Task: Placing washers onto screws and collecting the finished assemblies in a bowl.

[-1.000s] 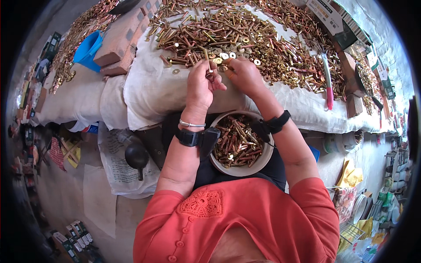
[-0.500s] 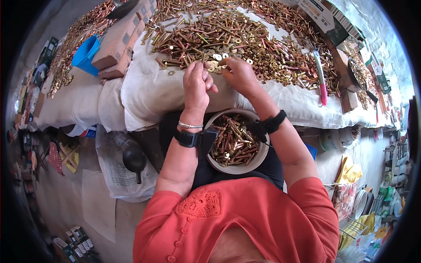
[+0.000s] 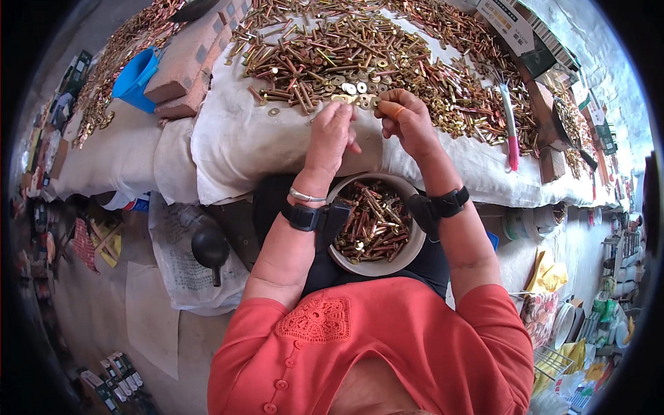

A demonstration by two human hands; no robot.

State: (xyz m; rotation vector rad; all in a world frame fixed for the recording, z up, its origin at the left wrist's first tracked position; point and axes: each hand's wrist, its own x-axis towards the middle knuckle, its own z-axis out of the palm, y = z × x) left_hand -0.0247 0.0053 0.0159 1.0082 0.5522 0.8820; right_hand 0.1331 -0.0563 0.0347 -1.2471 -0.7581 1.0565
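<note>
Both hands are over the near edge of a heap of brass-coloured bolts (image 3: 332, 52) on a cloth-covered table. My left hand (image 3: 333, 135) has its fingers curled together beside several flat washers (image 3: 351, 88); whatever it grips is hidden. Close by on the right, my right hand (image 3: 411, 126), with an orange band on one finger, is closed in a pinch. A washer lies at its fingertips, but I cannot tell whether it is held. Below my wrists, a pale round tub (image 3: 421, 238) full of bolts (image 3: 372, 220) rests on my lap.
Bricks (image 3: 181, 79) border the heap on the left, next to a blue bucket (image 3: 135, 79). A pink-handled brush (image 3: 512, 149) lies on the right, near smaller nuts (image 3: 456, 114) and a cardboard box (image 3: 512, 24). A dark rounded object (image 3: 209, 247) is below the table at left.
Both hands have shifted to the right along the heap's near edge. My right hand has turned, so its orange finger band now shows. The tub stays in place.
</note>
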